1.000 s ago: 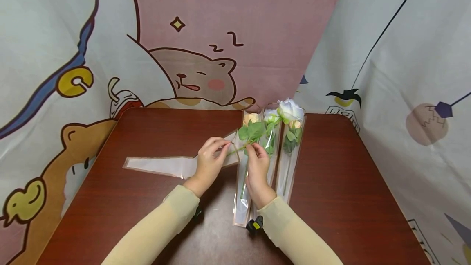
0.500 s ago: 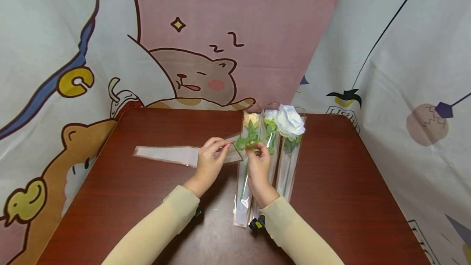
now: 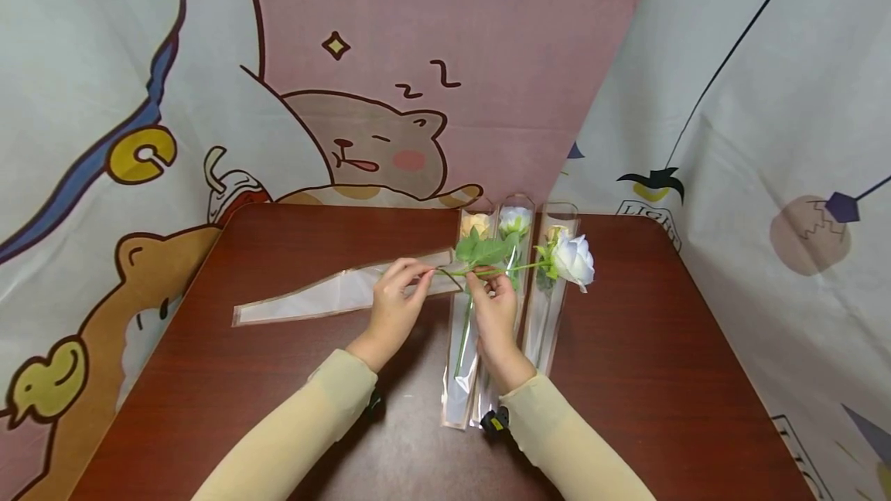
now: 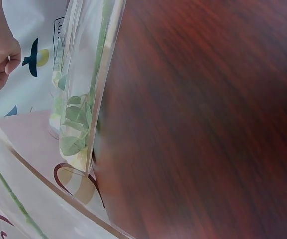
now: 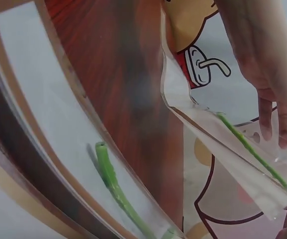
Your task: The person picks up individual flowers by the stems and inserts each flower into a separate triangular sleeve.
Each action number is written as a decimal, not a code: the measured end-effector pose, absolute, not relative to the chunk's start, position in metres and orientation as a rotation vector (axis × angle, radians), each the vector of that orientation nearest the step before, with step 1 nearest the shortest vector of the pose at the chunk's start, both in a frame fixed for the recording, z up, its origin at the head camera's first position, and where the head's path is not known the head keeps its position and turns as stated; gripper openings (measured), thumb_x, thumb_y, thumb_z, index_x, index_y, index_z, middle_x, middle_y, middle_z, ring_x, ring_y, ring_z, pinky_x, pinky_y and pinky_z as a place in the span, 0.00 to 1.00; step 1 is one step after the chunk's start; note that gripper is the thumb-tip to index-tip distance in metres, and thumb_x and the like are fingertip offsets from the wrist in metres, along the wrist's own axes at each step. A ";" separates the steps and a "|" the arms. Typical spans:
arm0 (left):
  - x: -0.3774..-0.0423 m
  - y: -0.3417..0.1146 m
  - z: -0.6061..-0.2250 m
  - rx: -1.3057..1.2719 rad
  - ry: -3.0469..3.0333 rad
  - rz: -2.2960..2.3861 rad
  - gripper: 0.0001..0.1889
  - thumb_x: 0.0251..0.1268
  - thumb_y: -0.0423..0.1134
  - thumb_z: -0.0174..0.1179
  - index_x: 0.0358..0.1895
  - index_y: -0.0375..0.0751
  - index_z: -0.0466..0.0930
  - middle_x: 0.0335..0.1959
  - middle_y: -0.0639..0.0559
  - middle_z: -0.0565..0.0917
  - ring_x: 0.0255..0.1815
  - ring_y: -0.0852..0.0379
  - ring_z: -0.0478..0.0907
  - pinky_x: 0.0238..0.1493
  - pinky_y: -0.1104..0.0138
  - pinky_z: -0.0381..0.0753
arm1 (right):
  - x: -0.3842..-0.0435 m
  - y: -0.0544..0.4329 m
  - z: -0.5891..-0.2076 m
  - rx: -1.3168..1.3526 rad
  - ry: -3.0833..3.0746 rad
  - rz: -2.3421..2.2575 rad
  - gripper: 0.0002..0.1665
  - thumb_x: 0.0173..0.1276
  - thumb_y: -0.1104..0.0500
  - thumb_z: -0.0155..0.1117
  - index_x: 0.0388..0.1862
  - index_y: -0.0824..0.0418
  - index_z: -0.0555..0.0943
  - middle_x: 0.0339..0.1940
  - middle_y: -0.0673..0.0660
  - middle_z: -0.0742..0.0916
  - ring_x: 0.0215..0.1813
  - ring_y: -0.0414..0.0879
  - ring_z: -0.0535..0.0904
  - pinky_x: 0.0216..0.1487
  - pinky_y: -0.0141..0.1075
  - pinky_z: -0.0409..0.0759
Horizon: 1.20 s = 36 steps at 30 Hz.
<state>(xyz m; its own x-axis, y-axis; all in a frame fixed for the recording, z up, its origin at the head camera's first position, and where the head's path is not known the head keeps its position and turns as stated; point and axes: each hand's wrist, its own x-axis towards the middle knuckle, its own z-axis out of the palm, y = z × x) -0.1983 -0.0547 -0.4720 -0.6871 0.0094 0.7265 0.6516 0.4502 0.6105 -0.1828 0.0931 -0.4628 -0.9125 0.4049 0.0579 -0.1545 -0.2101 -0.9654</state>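
Observation:
My left hand [image 3: 398,304] pinches the mouth edge of a clear flower sleeve [image 3: 306,301] with a white panel and brown border, which slants off to the left above the table. With its fingertips my right hand [image 3: 496,315] holds the stem of an artificial white-blue rose [image 3: 573,260]. The bloom points right, and green leaves [image 3: 483,250] sit between the hands. In the right wrist view the lower stem [image 5: 247,147] lies inside the sleeve; the left wrist view also has the stem [image 4: 11,191] behind the film. Part of the sleeve is hidden behind my left hand.
Three sleeved flowers lie side by side under and beyond my right hand: a peach one [image 3: 476,224], a white-blue one [image 3: 515,219] and another peach one [image 3: 555,232] at the right. They rest on a dark red-brown table [image 3: 647,377]. A cartoon-print cloth [image 3: 529,60] hangs behind.
The rose's bloom has swung down and right, from above the sleeved flowers to the right side. The sleeve's tail rose, then dropped. My right hand has shifted slightly right; the left hardly moved.

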 end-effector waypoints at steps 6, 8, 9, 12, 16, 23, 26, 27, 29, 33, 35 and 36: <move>-0.199 -0.055 -0.473 -0.558 -2.033 -1.249 0.04 0.62 0.35 0.63 0.36 0.40 0.86 0.34 0.52 0.82 0.36 0.59 0.81 0.40 0.72 0.82 | -0.184 0.096 -0.458 -0.273 -1.637 2.278 0.03 0.67 0.66 0.59 0.36 0.67 0.77 0.31 0.50 0.84 0.39 0.40 0.77 0.48 0.34 0.74; -0.200 -0.055 -0.473 -0.558 -2.024 -1.246 0.04 0.61 0.34 0.63 0.35 0.40 0.86 0.34 0.52 0.82 0.36 0.59 0.81 0.39 0.72 0.83 | -0.185 0.097 -0.457 -0.291 -1.663 2.260 0.07 0.69 0.64 0.56 0.36 0.69 0.79 0.31 0.50 0.85 0.40 0.42 0.76 0.50 0.37 0.72; -0.200 -0.055 -0.473 -0.559 -2.019 -1.243 0.03 0.61 0.34 0.63 0.35 0.40 0.86 0.34 0.52 0.82 0.35 0.59 0.81 0.39 0.72 0.83 | -0.185 0.097 -0.457 -0.305 -1.681 2.250 0.10 0.70 0.63 0.54 0.37 0.70 0.79 0.32 0.49 0.85 0.40 0.44 0.75 0.50 0.38 0.71; -0.201 -0.055 -0.474 -0.557 -2.017 -1.243 0.03 0.61 0.34 0.64 0.35 0.41 0.86 0.34 0.53 0.82 0.36 0.59 0.80 0.39 0.74 0.82 | -0.186 0.099 -0.458 -0.336 -1.754 2.206 0.15 0.72 0.60 0.52 0.40 0.72 0.80 0.30 0.46 0.84 0.37 0.44 0.71 0.45 0.36 0.68; -0.202 -0.056 -0.474 -0.555 -2.027 -1.241 0.04 0.61 0.34 0.63 0.36 0.41 0.86 0.34 0.53 0.83 0.36 0.60 0.80 0.40 0.75 0.81 | -0.187 0.101 -0.459 -0.272 -1.741 2.218 0.14 0.73 0.62 0.51 0.43 0.73 0.77 0.28 0.46 0.83 0.34 0.40 0.72 0.43 0.33 0.68; -0.203 -0.058 -0.472 -0.523 -2.037 -1.199 0.03 0.61 0.34 0.63 0.35 0.39 0.86 0.34 0.51 0.83 0.35 0.59 0.80 0.40 0.72 0.82 | -0.189 0.108 -0.456 -0.171 -1.749 2.195 0.11 0.74 0.65 0.48 0.43 0.73 0.76 0.31 0.51 0.83 0.37 0.39 0.73 0.44 0.31 0.69; -0.204 -0.058 -0.471 -0.508 -2.040 -1.195 0.03 0.60 0.34 0.64 0.35 0.39 0.86 0.35 0.51 0.82 0.35 0.59 0.80 0.38 0.69 0.82 | -0.187 0.110 -0.454 -0.152 -1.820 2.138 0.14 0.73 0.65 0.50 0.45 0.76 0.76 0.37 0.52 0.82 0.39 0.38 0.73 0.46 0.30 0.70; -0.204 -0.058 -0.471 -0.502 -2.043 -1.196 0.03 0.60 0.34 0.64 0.35 0.39 0.86 0.35 0.51 0.82 0.34 0.59 0.80 0.37 0.68 0.82 | -0.185 0.110 -0.450 -0.147 -1.826 2.123 0.13 0.72 0.66 0.51 0.46 0.77 0.76 0.37 0.51 0.82 0.39 0.37 0.73 0.45 0.29 0.70; -0.204 -0.058 -0.471 -0.496 -2.052 -1.199 0.04 0.60 0.34 0.64 0.35 0.39 0.86 0.35 0.51 0.82 0.34 0.59 0.80 0.37 0.67 0.82 | -0.181 0.110 -0.445 -0.136 -1.806 2.116 0.12 0.68 0.70 0.54 0.47 0.78 0.73 0.36 0.49 0.83 0.38 0.36 0.75 0.41 0.26 0.71; -0.204 -0.058 -0.471 -0.496 -2.058 -1.208 0.04 0.60 0.35 0.64 0.35 0.39 0.86 0.35 0.50 0.82 0.33 0.57 0.80 0.37 0.67 0.83 | -0.173 0.108 -0.433 -0.109 -1.748 2.117 0.14 0.63 0.73 0.58 0.45 0.81 0.71 0.31 0.44 0.84 0.37 0.36 0.78 0.37 0.24 0.72; -0.205 -0.057 -0.472 -0.498 -2.051 -1.215 0.04 0.60 0.35 0.64 0.35 0.39 0.86 0.35 0.50 0.83 0.33 0.57 0.81 0.37 0.67 0.83 | -0.172 0.108 -0.431 -0.097 -1.782 2.081 0.13 0.63 0.72 0.60 0.44 0.81 0.73 0.32 0.43 0.83 0.37 0.37 0.76 0.38 0.25 0.71; -0.205 -0.057 -0.472 -0.500 -2.046 -1.218 0.04 0.60 0.35 0.64 0.35 0.39 0.86 0.35 0.50 0.83 0.34 0.57 0.81 0.37 0.68 0.83 | -0.171 0.108 -0.429 -0.094 -1.801 2.067 0.13 0.63 0.71 0.61 0.44 0.80 0.75 0.32 0.44 0.83 0.37 0.38 0.75 0.39 0.26 0.71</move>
<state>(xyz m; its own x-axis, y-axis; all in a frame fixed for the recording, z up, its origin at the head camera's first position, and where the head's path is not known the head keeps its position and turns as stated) -0.2047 -0.0572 -0.4718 -0.6848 -0.0218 0.7284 0.6299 0.4850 0.6067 -0.1706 0.1080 -0.4295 -0.9196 0.3350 0.2050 -0.2489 -0.0934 -0.9640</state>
